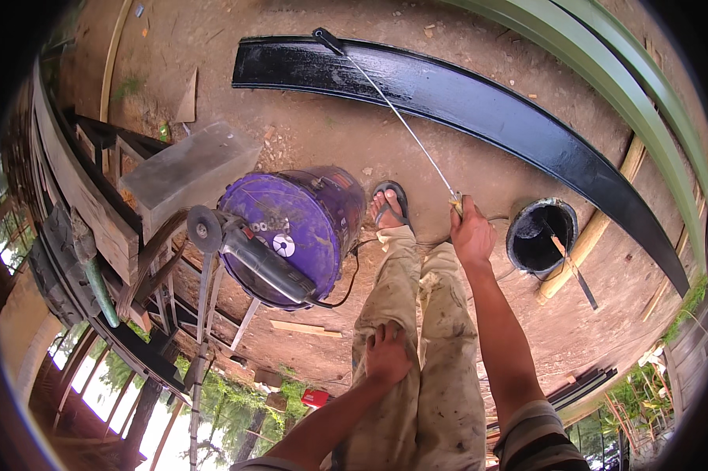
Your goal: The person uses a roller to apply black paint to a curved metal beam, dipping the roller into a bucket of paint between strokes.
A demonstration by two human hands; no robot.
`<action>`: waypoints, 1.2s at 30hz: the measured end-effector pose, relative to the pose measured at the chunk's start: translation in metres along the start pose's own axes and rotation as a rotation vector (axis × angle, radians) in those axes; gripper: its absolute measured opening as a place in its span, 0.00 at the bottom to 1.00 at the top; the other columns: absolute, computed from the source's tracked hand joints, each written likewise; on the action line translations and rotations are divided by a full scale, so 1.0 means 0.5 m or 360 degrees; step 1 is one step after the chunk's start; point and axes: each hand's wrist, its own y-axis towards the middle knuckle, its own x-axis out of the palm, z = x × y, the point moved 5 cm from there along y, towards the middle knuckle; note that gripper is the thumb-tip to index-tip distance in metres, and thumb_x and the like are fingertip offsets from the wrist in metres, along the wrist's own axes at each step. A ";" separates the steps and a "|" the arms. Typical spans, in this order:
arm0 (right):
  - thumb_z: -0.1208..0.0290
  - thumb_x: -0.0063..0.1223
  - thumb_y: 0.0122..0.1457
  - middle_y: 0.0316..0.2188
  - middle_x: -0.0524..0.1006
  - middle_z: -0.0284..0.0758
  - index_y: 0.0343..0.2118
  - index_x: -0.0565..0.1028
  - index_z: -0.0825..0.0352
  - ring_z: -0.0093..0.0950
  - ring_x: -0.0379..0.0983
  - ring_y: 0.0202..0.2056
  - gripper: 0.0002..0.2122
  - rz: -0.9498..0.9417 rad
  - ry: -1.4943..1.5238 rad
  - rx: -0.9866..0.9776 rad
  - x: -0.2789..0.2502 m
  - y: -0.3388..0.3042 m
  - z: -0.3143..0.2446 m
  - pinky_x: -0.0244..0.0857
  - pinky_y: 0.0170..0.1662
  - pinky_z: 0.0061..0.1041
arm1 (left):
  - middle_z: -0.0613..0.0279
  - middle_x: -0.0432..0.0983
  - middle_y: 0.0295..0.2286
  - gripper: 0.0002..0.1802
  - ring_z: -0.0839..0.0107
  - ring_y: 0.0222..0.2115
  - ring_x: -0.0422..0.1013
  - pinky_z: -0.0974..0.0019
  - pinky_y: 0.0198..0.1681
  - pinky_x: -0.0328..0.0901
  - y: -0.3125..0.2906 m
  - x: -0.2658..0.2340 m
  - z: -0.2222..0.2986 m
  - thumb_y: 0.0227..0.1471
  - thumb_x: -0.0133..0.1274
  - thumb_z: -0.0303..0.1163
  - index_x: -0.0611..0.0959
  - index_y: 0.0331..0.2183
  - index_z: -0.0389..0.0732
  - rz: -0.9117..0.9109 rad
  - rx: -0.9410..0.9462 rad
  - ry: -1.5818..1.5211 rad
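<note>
My right hand point(473, 233) is closed around the handle of a paint roller point(401, 118), whose long thin metal rod reaches away from me. Its black roller head point(327, 41) touches the long black metal channel point(456, 93) lying on the ground, near the far left end. Parts of the channel's surface shine as if wet. On my trouser leg, at the knee, my left hand point(389, 357) lies with its fingers spread and holds nothing. Right of my right hand stands a dark bucket point(519, 251) coated in black, with a thin stick or blade point(578, 271) across its rim.
To my left is a purple lidded bucket point(338, 204) with an angle grinder point(268, 263) on top, its cord trailing toward my legs. Green metal channels point(621, 67) lie at far right. A wooden pole point(582, 255) passes beneath the black channel. Planks point(107, 216) are stacked at left.
</note>
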 end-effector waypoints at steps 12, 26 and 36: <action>0.58 0.55 0.64 0.35 0.82 0.45 0.43 0.72 0.63 0.51 0.80 0.35 0.14 -0.0100 -0.0038 0.0097 -0.043 -0.065 0.085 0.70 0.36 0.50 | 0.50 0.64 0.57 0.30 0.51 0.61 0.58 0.45 0.61 0.59 -0.013 -0.008 0.001 0.46 0.57 0.37 0.77 0.53 0.42 0.0032 0.0013 0.0030; 0.53 0.46 0.71 0.15 0.66 0.27 0.32 0.74 0.69 0.17 0.62 0.17 0.21 -0.0579 0.0804 0.0418 -0.319 -0.124 0.412 0.57 0.22 0.23 | 0.51 0.63 0.58 0.30 0.52 0.61 0.58 0.44 0.61 0.58 -0.004 -0.013 -0.008 0.46 0.56 0.36 0.77 0.53 0.42 -0.0022 -0.0015 -0.0011; 0.43 0.46 0.68 0.18 0.72 0.40 0.28 0.74 0.73 0.31 0.71 0.22 0.30 -0.0819 0.0535 -0.0041 -0.269 0.165 0.049 0.68 0.30 0.35 | 0.53 0.64 0.57 0.34 0.53 0.61 0.59 0.46 0.61 0.58 0.001 -0.003 -0.018 0.43 0.61 0.37 0.76 0.54 0.42 0.0087 0.0021 0.0018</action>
